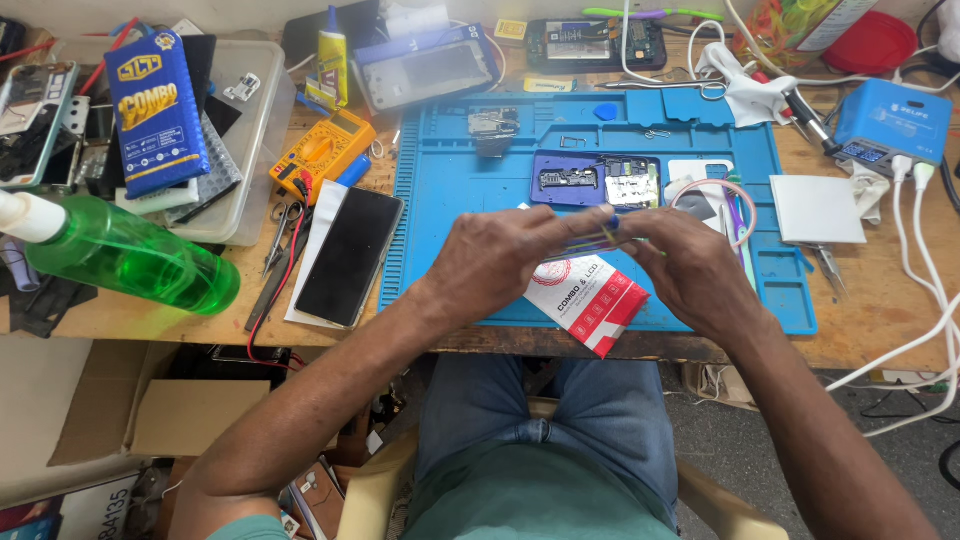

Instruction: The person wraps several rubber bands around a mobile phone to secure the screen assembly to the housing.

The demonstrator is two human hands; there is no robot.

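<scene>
At the centre of the frame the left hand and the right hand meet fingertip to fingertip, both pinched closed on a thin flat part held level between them, just above the near edge of the blue work mat; what the part is exactly cannot be made out, since the fingers cover most of it. Directly beneath it lies a red and white box, half on the mat and half over the table edge. Just beyond the hands, in the middle of the mat, sit an opened phone body and a small circuit board. To the left of the mat a dark phone lies face up on paper, with a yellow multimeter behind it and a green spray bottle on its side at the left edge. At the upper right stands a blue power unit with white cables. As a judgement: the part is held only at its ends, so uneven pressure from either pinch could bend or crack it, and a slip would drop it past the box and off the table edge onto the person's lap; the tipped bottle is a leak hazard near the electronics.
</scene>
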